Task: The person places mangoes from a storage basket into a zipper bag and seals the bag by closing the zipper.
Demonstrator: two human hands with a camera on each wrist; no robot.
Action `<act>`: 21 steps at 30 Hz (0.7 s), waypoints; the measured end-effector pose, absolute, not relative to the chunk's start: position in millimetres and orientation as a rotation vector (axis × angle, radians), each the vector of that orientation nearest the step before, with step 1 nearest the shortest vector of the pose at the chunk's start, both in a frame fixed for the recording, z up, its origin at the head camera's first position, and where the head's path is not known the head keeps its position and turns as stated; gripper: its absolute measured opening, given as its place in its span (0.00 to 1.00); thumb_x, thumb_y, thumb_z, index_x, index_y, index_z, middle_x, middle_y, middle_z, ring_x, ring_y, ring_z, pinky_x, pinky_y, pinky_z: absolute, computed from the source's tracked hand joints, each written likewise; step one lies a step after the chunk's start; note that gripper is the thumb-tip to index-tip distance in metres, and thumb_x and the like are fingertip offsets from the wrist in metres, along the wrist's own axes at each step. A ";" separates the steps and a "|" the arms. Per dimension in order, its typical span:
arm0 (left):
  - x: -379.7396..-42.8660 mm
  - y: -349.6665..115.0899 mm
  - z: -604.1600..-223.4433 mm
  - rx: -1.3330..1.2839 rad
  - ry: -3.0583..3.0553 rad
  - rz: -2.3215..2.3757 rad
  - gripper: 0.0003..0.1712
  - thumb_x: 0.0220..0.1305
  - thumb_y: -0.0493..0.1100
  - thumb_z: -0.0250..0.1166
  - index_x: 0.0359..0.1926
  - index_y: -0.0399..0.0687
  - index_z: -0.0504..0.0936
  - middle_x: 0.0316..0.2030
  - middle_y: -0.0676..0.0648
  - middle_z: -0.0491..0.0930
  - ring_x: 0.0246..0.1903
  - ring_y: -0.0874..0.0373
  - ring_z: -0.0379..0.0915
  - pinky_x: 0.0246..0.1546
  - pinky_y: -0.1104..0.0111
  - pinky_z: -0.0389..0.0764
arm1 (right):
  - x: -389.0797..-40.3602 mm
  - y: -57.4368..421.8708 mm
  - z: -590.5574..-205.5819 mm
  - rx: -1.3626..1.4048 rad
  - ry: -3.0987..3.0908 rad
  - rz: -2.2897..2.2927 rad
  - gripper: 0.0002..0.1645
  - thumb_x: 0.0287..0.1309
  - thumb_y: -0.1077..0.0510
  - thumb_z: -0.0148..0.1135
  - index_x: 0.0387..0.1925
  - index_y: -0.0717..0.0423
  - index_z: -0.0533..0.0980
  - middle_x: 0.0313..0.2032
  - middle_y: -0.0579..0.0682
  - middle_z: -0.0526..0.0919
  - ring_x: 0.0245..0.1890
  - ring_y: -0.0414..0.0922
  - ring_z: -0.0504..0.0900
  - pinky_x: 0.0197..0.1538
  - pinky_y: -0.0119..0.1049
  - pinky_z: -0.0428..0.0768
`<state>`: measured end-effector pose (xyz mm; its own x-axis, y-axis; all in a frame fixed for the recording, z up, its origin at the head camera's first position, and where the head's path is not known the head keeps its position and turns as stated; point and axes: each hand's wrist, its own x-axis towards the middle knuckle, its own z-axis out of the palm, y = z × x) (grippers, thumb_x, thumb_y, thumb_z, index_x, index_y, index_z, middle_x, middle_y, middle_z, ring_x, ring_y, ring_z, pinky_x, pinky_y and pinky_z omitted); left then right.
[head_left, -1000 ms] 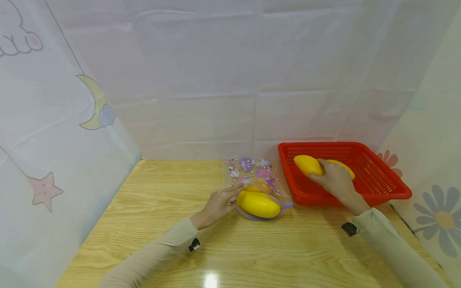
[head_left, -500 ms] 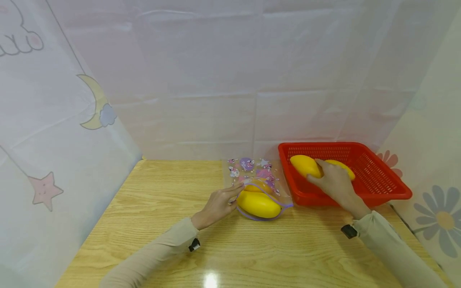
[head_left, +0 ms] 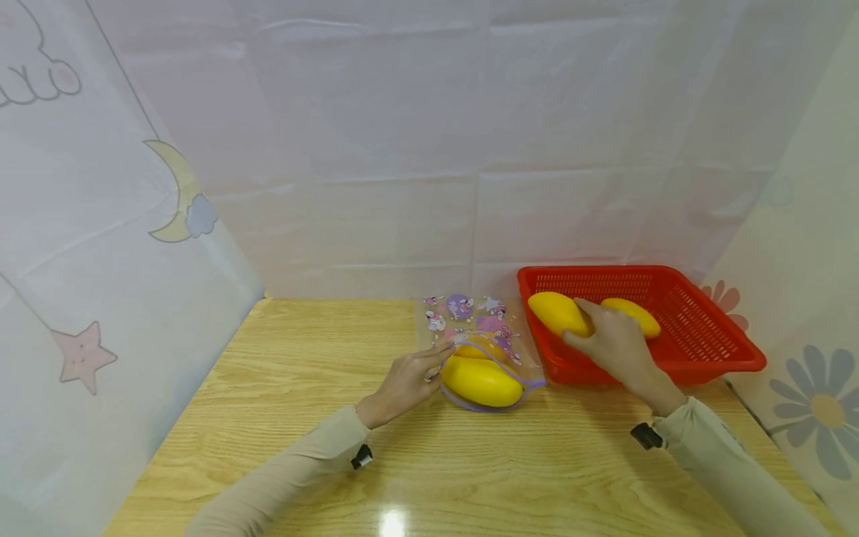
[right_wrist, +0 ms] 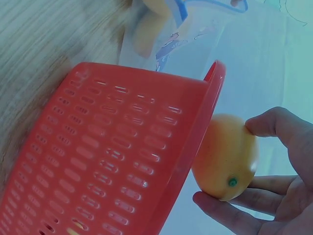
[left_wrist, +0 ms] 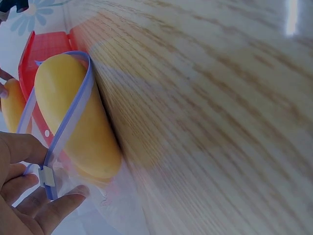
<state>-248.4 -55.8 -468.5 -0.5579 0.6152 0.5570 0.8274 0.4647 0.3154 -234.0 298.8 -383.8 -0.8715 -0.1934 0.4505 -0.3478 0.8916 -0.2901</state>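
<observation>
My right hand (head_left: pixel 614 344) grips a yellow mango (head_left: pixel 558 314) by one end, over the left part of the red basket (head_left: pixel 711 365). The right wrist view shows thumb and fingers round this mango (right_wrist: pixel 226 156), at the basket's rim, its green stem spot facing the camera. My left hand (head_left: pixel 406 382) pinches the purple-edged mouth of a clear zip bag (head_left: pixel 429 317) near its white slider (left_wrist: pixel 47 176), holding the mouth apart. One mango (head_left: pixel 482 381) lies in the bag's mouth, and a second yellow fruit (head_left: pixel 478 345) shows through the plastic behind it.
Another mango (head_left: pixel 634 317) lies inside the basket, right of the held one. Bag and basket stand side by side on a wooden table (head_left: pixel 309 350), near its back edge. A pale printed sheet (head_left: pixel 376 186) hangs behind and at both sides.
My right hand has moved left with the gripped mango, from the middle of the basket toward its left rim, uncovering more of the other mango. The left hand and bag have stayed put.
</observation>
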 end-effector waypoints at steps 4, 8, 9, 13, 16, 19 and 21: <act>-247.3 -55.9 -466.6 -1.218 -2.353 -0.801 0.31 0.55 0.24 0.68 0.62 0.33 0.76 0.62 0.37 0.74 0.11 0.74 0.44 0.12 0.83 0.55 | -232.1 296.4 -384.2 0.415 -2.629 0.512 0.35 0.51 0.53 0.72 0.56 0.72 0.75 0.17 0.46 0.67 0.17 0.44 0.65 0.23 0.37 0.63; -246.8 -56.0 -465.7 -1.219 -2.353 -0.793 0.31 0.54 0.24 0.68 0.61 0.33 0.76 0.62 0.37 0.74 0.11 0.74 0.45 0.12 0.83 0.55 | -230.6 294.4 -383.6 0.439 -2.614 0.502 0.35 0.51 0.53 0.73 0.56 0.71 0.76 0.15 0.44 0.64 0.16 0.43 0.63 0.21 0.36 0.61; -246.8 -56.0 -465.9 -1.218 -2.355 -0.789 0.31 0.54 0.24 0.68 0.61 0.33 0.76 0.62 0.37 0.74 0.11 0.74 0.45 0.12 0.83 0.55 | -230.2 294.0 -383.3 0.446 -2.611 0.504 0.35 0.51 0.53 0.73 0.56 0.71 0.76 0.15 0.44 0.64 0.16 0.43 0.62 0.21 0.36 0.61; -247.3 -56.1 -466.8 -1.219 -2.357 -0.792 0.31 0.54 0.24 0.68 0.61 0.32 0.76 0.61 0.37 0.74 0.11 0.74 0.44 0.11 0.83 0.55 | -229.1 292.2 -381.9 0.458 -2.617 0.513 0.34 0.51 0.53 0.73 0.56 0.71 0.76 0.14 0.43 0.64 0.15 0.42 0.62 0.22 0.36 0.62; -247.5 -56.0 -467.1 -1.217 -2.362 -0.791 0.31 0.55 0.24 0.68 0.61 0.32 0.76 0.62 0.37 0.74 0.11 0.74 0.44 0.11 0.83 0.55 | -227.5 290.6 -380.7 0.459 -2.625 0.526 0.34 0.51 0.54 0.73 0.56 0.71 0.76 0.15 0.43 0.65 0.16 0.42 0.63 0.22 0.36 0.63; -247.8 -55.9 -467.2 -1.216 -2.364 -0.792 0.31 0.54 0.24 0.68 0.62 0.33 0.76 0.62 0.37 0.74 0.11 0.74 0.44 0.11 0.83 0.55 | -226.2 289.0 -379.7 0.465 -2.626 0.530 0.35 0.51 0.54 0.73 0.56 0.71 0.76 0.15 0.43 0.65 0.16 0.42 0.63 0.22 0.36 0.62; -248.3 -55.8 -467.7 -1.217 -2.362 -0.796 0.31 0.55 0.24 0.68 0.62 0.33 0.76 0.62 0.37 0.74 0.11 0.74 0.44 0.11 0.83 0.54 | -225.5 287.8 -379.0 0.469 -2.628 0.533 0.35 0.51 0.54 0.73 0.56 0.71 0.75 0.15 0.44 0.66 0.16 0.42 0.64 0.21 0.36 0.63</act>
<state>-248.3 -55.8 -467.7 -0.5607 0.6192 0.5497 0.8257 0.4683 0.3146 -225.5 287.8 -379.0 -0.8565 -0.2386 0.4577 -0.3980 0.8699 -0.2913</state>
